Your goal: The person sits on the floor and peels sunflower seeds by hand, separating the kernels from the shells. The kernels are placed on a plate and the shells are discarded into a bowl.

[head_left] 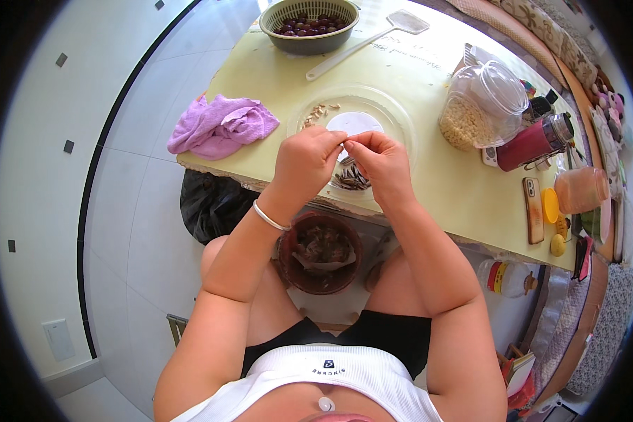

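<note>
My left hand (308,156) and my right hand (381,163) meet fingertip to fingertip above a clear round plastic tray (401,126) near the table's front edge. Both are closed in a pinch; whatever sits between the fingertips is too small to make out. Under my right hand lies a pile of dark, striped sunflower seeds (352,180). Pale shelled kernels (319,112) are scattered on the tray's far left side. A white round piece (355,122) lies in the tray's middle, partly hidden by my fingers.
A crumpled purple towel (221,126) lies left, a basket of grapes (309,48) and a white spatula (359,50) at the back. Rightward stand a clear tub (464,123), a dark red flask (531,144), and a phone (533,211). A waste bin (288,257) sits between my knees.
</note>
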The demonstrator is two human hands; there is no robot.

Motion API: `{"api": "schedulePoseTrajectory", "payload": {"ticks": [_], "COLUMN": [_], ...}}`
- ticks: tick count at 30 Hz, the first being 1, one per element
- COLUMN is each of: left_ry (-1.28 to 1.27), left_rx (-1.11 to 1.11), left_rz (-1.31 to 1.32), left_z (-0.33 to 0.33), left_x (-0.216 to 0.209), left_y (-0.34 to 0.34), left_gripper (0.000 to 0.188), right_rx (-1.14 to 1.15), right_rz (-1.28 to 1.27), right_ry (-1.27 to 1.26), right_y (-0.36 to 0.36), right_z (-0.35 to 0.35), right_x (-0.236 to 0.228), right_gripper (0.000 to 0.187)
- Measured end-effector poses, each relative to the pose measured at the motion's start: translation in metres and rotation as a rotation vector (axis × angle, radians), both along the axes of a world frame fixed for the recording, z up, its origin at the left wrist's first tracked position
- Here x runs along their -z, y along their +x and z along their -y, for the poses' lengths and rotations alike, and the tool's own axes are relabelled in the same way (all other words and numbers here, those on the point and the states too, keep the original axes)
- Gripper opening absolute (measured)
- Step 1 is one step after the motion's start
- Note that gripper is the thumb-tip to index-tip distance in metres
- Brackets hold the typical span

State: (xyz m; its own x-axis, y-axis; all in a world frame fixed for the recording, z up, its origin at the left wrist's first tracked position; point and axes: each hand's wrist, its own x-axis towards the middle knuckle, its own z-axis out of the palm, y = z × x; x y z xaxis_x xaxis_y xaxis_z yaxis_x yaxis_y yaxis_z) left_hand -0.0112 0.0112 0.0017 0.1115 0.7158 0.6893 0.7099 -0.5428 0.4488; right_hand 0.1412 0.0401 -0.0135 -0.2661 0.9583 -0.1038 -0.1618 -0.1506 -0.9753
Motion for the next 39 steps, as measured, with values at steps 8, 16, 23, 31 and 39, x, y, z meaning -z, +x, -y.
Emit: {"api": "schedulePoseTrajectory", "payload": {"ticks": [8, 16, 23, 31, 39], "left_ry": [-0.069, -0.030, -0.552, -0.835, -0.738], "left_rx": [-0.077, -0.059, 0.165, 0.301, 0.225], "left_rz": [-0.182, -0.075, 0.806, 1.226, 1.077], "left_z": [0.010, 0.010, 0.006, -0.004, -0.005], "left_x": [0.014, 0.014, 0.007, 0.007, 0.005], "left_y": [0.007, 0.009, 0.002, -0.009, -0.007], "left_gripper": [0.021, 0.018, 0.018, 0.018, 0.021], "right_rx": [0.010, 0.027, -0.146, -0.174, -0.157], "right_rz": [0.073, 0.341, -0.093, -0.207, -0.448], "right_ry": [0.003, 0.295, -0.105, -0.168, -0.287], "right_y": [-0.005, -0.010, 0.001, 0.006, 0.005], "right_z": [-0.002, -0.003, -0.014, -0.015, -0.018], "right_x": [0.007, 0.006, -0.004, -0.005, 0.003], "right_gripper": [0.014, 0.012, 0.007, 0.007, 0.005]}}
